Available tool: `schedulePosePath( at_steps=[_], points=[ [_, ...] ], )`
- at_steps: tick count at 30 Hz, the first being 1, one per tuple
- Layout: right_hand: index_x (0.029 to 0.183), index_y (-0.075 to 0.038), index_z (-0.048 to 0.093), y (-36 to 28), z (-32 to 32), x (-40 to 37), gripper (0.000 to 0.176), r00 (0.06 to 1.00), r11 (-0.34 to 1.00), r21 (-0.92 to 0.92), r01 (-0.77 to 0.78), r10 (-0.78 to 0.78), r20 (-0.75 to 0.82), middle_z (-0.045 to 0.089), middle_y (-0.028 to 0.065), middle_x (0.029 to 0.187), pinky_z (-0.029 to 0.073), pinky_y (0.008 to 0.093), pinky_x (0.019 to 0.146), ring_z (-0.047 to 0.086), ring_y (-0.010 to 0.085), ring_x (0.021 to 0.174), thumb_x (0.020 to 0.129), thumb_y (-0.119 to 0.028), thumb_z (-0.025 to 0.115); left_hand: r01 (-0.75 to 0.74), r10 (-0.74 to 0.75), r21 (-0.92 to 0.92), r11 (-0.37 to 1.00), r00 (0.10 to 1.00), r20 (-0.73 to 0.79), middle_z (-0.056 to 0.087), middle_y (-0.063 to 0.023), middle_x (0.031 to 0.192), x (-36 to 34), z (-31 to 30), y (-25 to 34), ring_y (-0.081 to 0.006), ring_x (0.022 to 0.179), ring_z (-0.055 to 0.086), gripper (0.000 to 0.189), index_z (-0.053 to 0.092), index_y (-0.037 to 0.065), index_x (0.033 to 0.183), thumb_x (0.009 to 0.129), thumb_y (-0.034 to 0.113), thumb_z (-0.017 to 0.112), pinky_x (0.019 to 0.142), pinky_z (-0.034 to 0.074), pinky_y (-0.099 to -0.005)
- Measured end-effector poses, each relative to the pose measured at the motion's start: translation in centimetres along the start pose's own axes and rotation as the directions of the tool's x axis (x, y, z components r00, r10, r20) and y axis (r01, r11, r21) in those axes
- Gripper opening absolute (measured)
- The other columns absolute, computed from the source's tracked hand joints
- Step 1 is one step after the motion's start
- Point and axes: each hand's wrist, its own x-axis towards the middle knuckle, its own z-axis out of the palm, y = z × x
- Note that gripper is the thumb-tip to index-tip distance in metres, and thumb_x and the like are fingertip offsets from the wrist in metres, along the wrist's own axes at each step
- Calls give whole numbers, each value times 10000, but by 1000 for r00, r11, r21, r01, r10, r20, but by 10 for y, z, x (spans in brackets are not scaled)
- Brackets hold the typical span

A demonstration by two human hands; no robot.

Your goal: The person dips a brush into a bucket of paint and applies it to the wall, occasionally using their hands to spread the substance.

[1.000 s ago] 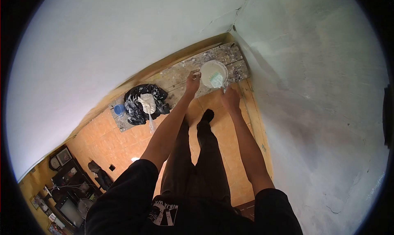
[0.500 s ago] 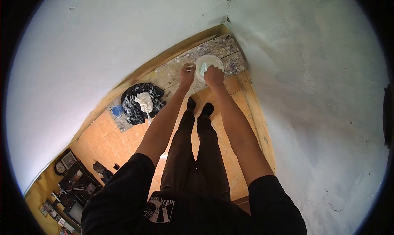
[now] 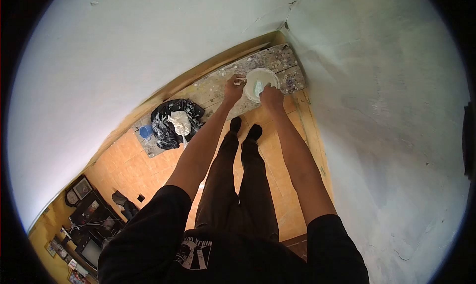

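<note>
A round whitish tub [image 3: 257,75] with pale green stuff inside stands on the paint-spotted plank [image 3: 210,88]. At its left rim is my left hand [image 3: 234,89], fingers curled around a small whitish thing too small to name. My right hand [image 3: 271,96] is closed at the tub's right side, over its near rim; what it grips is hidden by the fingers. The pale green patch [image 3: 259,87] lies just left of my right fingers.
On the plank's left part lie a black-and-white cloth [image 3: 163,135], a whitish bag [image 3: 179,122] and a blue cup [image 3: 145,131]. Walls meet at the corner behind the plank. Below is orange tiled floor [image 3: 129,165]; dark furniture [image 3: 94,212] stands at the lower left.
The tub, plank and both hands appear slightly further right in view. My right hand has shifted toward the tub's right side, showing more of the green patch.
</note>
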Motion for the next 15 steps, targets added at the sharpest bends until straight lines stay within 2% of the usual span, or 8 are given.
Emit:
schedulePosePath(
  at_steps=[3,7,9,15],
  points=[
    [1241,45,521,1,4,6,467,1000,1000,-10,-2,2,-20,682,202,966,564,428,753,680,343,899,899,-267,580,-20,20,-26,999,1000,6,677,-87,858,0,-1,-1,-161,731,668,227,642,65,1061,873,185,689,635,512,-317],
    [1247,20,528,4,3,16,440,1000,999,-36,-6,6,19,686,191,947,563,428,742,683,331,883,900,-246,577,-14,14,15,1000,1000,11,675,-93,863,-3,-2,1,-169,740,676,250,637,63,1074,872,198,698,645,520,-314],
    [1252,7,532,6,6,21,434,1000,999,-54,4,-5,-8,687,186,945,563,426,735,683,325,882,898,-240,583,-40,40,38,998,999,6,674,-93,868,-3,-2,2,-170,742,678,259,634,63,1084,873,199,699,643,521,-313],
    [1271,-17,534,2,12,24,426,999,993,-111,46,-49,-22,690,172,954,565,413,721,684,318,883,905,-235,561,-37,38,-57,998,999,25,679,-87,860,-2,-1,-5,-174,752,682,257,629,75,1098,879,192,695,638,521,-318]
  ],
)
